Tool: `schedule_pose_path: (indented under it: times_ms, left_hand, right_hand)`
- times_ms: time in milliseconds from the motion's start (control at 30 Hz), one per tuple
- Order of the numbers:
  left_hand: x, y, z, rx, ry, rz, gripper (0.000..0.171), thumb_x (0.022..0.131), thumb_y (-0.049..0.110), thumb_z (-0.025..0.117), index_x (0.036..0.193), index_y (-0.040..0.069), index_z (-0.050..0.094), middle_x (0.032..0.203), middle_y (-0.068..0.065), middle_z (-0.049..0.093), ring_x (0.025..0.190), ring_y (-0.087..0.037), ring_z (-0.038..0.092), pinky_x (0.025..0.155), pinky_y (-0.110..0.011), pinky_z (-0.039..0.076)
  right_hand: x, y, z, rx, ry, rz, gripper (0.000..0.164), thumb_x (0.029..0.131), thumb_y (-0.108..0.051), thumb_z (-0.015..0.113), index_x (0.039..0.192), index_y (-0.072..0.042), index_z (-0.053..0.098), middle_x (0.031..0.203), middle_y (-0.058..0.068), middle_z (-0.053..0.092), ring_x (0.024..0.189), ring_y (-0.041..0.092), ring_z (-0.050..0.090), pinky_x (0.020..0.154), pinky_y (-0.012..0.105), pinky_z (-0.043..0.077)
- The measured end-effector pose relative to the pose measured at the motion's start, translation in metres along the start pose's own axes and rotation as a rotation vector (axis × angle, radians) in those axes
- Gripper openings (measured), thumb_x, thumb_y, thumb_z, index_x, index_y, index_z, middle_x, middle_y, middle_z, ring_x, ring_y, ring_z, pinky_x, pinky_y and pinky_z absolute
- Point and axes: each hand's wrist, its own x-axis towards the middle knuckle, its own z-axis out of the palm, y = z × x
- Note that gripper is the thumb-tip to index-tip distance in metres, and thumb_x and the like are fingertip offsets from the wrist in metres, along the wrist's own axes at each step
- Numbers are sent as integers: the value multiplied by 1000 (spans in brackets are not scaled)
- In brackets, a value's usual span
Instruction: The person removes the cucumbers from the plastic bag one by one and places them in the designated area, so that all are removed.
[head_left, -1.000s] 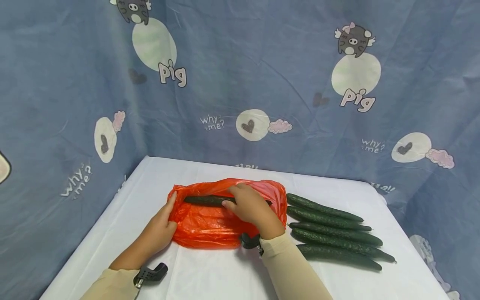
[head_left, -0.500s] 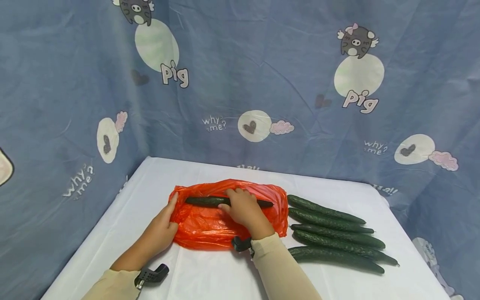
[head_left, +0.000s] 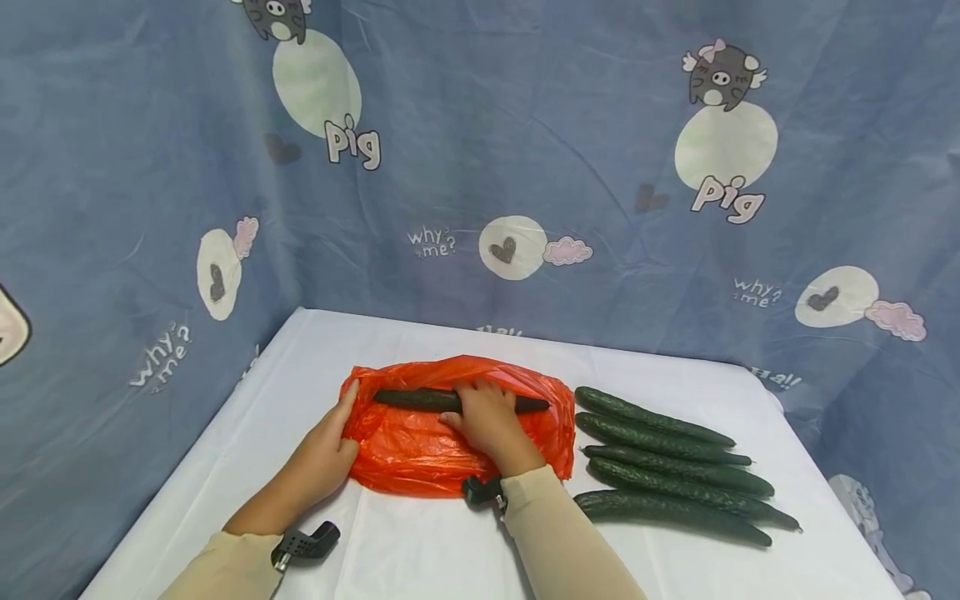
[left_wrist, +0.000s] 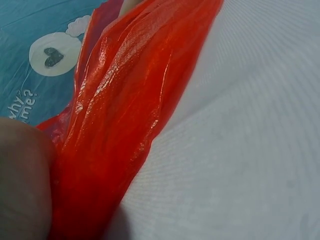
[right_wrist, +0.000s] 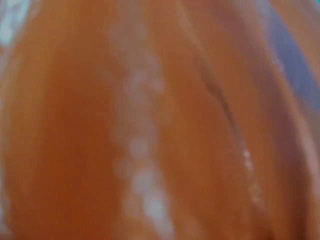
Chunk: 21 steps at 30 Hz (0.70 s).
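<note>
A red plastic bag (head_left: 412,442) lies on the white-covered table, its mouth spread open toward me. Inside it, near the far side, a dark green cucumber (head_left: 420,400) lies crosswise. My right hand (head_left: 491,421) reaches into the bag and holds this cucumber around its middle, hiding that part. At the bag's left edge, my left hand (head_left: 326,454) grips the plastic between thumb and fingers. The left wrist view has the bag's shiny side (left_wrist: 120,110) close up, with a blurred part of the left hand (left_wrist: 25,185). Blurred orange plastic (right_wrist: 90,125) fills the right wrist view.
Right of the bag, several cucumbers (head_left: 675,475) lie side by side, pointing away to the lower right. The white tablecloth (head_left: 420,550) reaches the table's edges. A blue printed curtain (head_left: 450,150) hangs behind and at both sides.
My right hand has moved slightly left and toward me along the cucumber, which stays in the bag. The left hand keeps its place on the bag. The head view has shifted slightly.
</note>
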Motion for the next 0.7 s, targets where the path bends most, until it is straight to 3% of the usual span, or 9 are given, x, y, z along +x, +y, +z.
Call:
schedule_pose_path:
  times_ms: [700]
  left_hand:
    - [0, -3, 0, -19, 14, 0, 92, 95, -2, 50, 170, 24, 3, 172, -23, 22, 156, -47, 26, 120, -67, 28]
  right_hand:
    - [-1, 0, 3, 5, 98, 5, 53, 97, -57, 65, 137, -22, 66, 135, 7, 64, 127, 32, 55, 105, 61, 38]
